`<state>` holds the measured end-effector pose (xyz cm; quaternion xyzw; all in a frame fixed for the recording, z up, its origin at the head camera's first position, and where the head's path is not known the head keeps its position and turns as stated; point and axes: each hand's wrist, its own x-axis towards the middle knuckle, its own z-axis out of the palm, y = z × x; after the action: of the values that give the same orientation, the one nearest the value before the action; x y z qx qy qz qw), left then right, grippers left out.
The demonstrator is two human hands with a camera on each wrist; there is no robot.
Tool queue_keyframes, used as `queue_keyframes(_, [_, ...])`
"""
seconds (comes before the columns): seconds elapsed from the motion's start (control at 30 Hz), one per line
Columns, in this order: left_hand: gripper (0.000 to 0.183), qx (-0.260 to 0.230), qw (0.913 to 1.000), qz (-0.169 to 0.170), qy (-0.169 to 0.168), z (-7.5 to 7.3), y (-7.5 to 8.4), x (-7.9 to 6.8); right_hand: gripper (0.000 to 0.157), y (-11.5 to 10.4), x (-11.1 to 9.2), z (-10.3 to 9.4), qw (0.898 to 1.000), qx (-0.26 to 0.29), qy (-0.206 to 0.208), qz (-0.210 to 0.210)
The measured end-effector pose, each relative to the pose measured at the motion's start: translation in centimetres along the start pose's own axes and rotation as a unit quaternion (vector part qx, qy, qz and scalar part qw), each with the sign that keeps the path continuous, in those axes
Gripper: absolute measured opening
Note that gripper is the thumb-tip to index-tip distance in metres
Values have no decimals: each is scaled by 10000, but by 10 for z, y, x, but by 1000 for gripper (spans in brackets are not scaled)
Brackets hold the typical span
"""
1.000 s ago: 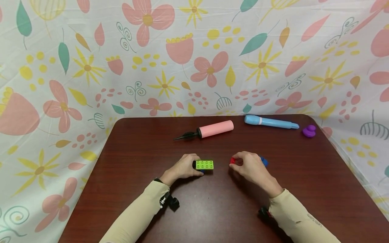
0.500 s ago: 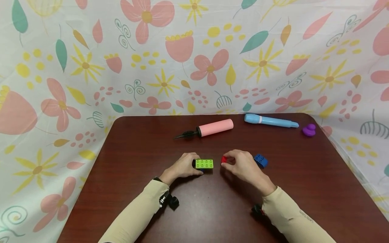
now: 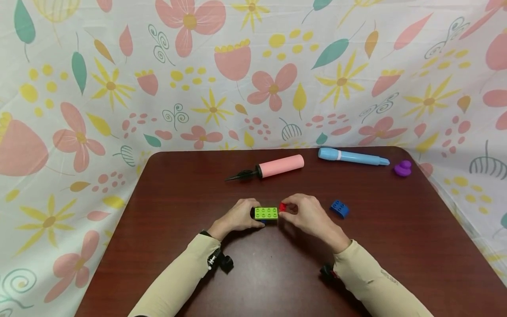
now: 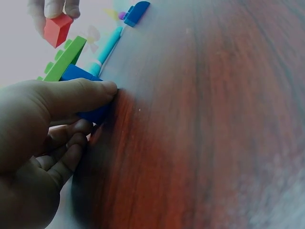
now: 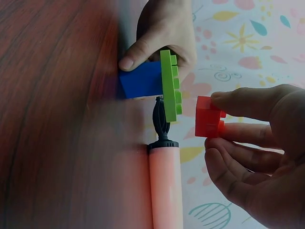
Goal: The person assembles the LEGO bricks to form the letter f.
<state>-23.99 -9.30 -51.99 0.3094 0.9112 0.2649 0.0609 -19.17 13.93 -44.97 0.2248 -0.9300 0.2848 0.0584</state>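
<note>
My left hand (image 3: 239, 215) grips a blue toy brick (image 5: 142, 80) low on the table, thumb on one side and fingers on the other. On top of that blue brick lies a flat green brick (image 3: 266, 213), its studs facing up and one end reaching out past the blue one. Between thumb and fingertips my right hand (image 3: 308, 215) pinches a small red brick (image 5: 208, 117). In the right wrist view the red brick is apart from the green one, above its studded face. Another blue brick (image 3: 339, 208) with a slanted end lies right of my right hand, touched by neither hand.
Behind the hands lie a pink hand pump (image 3: 281, 166) with a black end and a long light-blue tube-shaped thing (image 3: 354, 157). A purple toy duck (image 3: 402, 168) sits near the table's right edge. A floral cloth (image 3: 253, 75) hangs behind the table (image 3: 186, 189).
My right hand has moved left with the red brick, up to the right end of the green brick. The loose blue brick has come into full view. My left hand has stayed put.
</note>
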Motion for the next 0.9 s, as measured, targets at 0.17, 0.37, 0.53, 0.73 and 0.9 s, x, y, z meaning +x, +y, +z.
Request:
queue_keyframes(0.17, [38,-2,10000,0,-25,-1,-1,0,27,-4,3,2,9999,46,-78,-90])
queue_keyframes(0.37, [37,-62,10000,17,-24,-1,0,0,25,-9,7,5,9997,77,-58,-245])
queue_keyframes(0.53, [38,-3,10000,54,-23,0,0,0,26,-13,10,7,9993,104,-40,-355])
queue_keyframes(0.73, [37,-37,9999,124,-31,-1,-1,0,26,-15,12,10,9988,156,-107,-452])
queue_keyframes(0.9, [36,-84,9999,84,-37,-2,0,0,25,-18,14,11,9985,212,-166,-474])
